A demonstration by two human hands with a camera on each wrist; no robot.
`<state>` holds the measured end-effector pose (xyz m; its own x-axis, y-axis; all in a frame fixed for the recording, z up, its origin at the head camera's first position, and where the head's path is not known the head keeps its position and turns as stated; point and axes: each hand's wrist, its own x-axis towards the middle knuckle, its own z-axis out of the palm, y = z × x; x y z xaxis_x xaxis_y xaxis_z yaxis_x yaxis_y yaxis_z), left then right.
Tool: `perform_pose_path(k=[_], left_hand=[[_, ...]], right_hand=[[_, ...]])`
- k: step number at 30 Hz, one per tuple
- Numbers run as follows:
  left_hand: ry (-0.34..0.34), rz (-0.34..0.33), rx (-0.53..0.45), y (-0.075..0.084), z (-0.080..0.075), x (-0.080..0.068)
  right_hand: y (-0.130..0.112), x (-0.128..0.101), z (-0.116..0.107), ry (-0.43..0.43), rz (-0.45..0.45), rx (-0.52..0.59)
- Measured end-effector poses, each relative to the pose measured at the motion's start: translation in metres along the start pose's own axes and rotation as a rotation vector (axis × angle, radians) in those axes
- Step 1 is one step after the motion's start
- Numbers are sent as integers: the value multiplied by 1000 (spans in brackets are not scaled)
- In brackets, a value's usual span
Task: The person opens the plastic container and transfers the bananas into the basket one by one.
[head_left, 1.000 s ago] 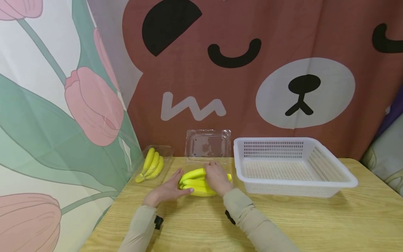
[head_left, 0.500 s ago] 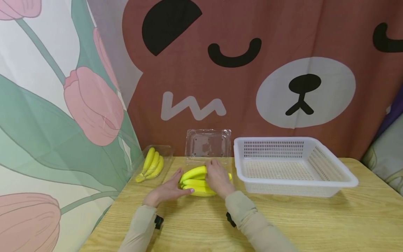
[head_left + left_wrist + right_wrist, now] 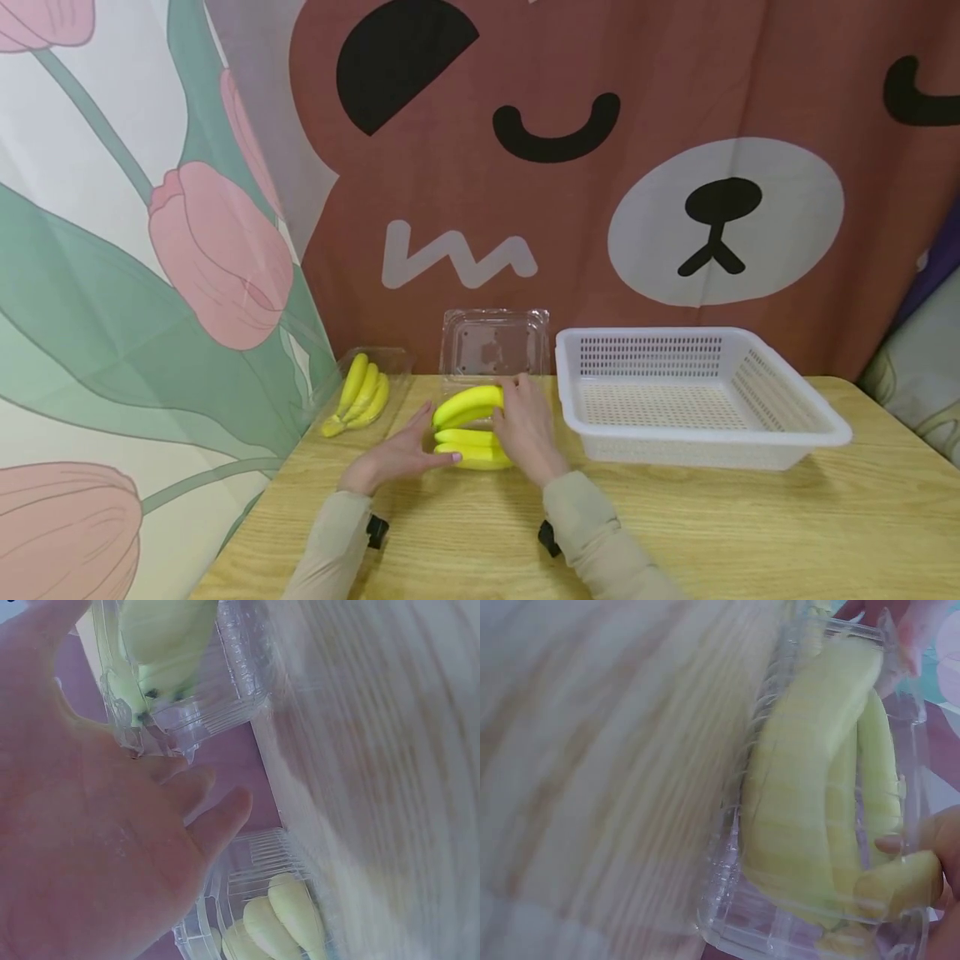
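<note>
A clear plastic clamshell box (image 3: 735, 937) with several yellow bananas (image 3: 472, 456) in it sits on the table between my hands, its lid (image 3: 495, 343) standing up at the back. My right hand (image 3: 527, 425) pinches the right end of a banana (image 3: 467, 405) at the box's far side, and a gap shows between it and the bananas nearer me. Spread along the box's left end, my left hand (image 3: 393, 457) has its thumb over the near rim and its fingers fairly straight. In the left wrist view the box's corner (image 3: 180, 727) lies against that hand.
Another clear box (image 3: 397, 367) with a bunch of bananas (image 3: 363, 396) stands at the back left of the wooden table (image 3: 465, 542). To the right is a white perforated basket (image 3: 705, 435). A printed bear curtain (image 3: 570, 233) hangs behind the table.
My right hand has shifted up and slightly right, drawing the far banana's right end away from the near ones, so a gap has opened. The left hand has stayed in place.
</note>
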<state>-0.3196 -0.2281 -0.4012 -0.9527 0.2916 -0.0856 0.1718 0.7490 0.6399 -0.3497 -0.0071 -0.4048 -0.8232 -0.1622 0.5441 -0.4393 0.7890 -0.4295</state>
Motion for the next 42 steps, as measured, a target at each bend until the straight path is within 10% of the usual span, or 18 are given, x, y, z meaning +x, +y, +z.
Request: perform_pose_path(k=[42], left_hand=[[20,15,23,3,4,-1]], right_hand=[[-3,-4,-44,112,-4,114]])
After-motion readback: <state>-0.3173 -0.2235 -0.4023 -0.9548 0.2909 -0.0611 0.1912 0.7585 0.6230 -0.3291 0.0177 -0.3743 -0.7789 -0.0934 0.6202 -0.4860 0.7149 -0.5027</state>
